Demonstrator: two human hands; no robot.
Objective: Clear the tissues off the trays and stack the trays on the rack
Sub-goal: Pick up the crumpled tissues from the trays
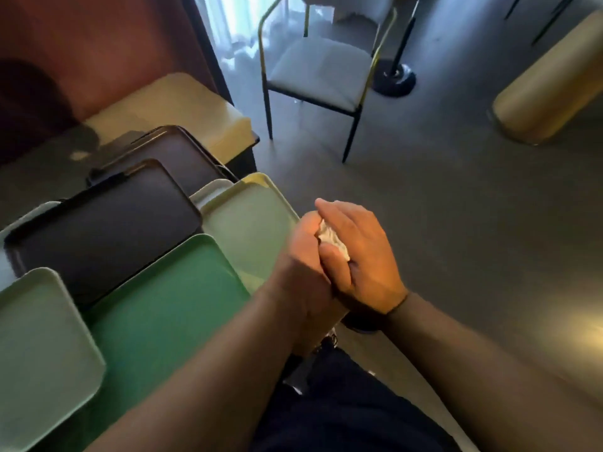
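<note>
1. The tissue [332, 238] sits crumpled between both hands, off the desk's [42, 177] right edge, above the floor.
2. The right hand [362, 256] has its fingers [336, 220] curled over the wad; the left hand [303, 272] presses it from below, clenched around it.
3. The trays [169, 308] lie to the left, overlapping and bare, nearer the left hand.
4. No rack is in view.

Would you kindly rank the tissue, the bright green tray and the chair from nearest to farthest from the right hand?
1. Tissue: crumpled between both hands, touching the right hand.
2. Bright green tray: to its left.
3. Chair: across the floor, ahead.
</note>
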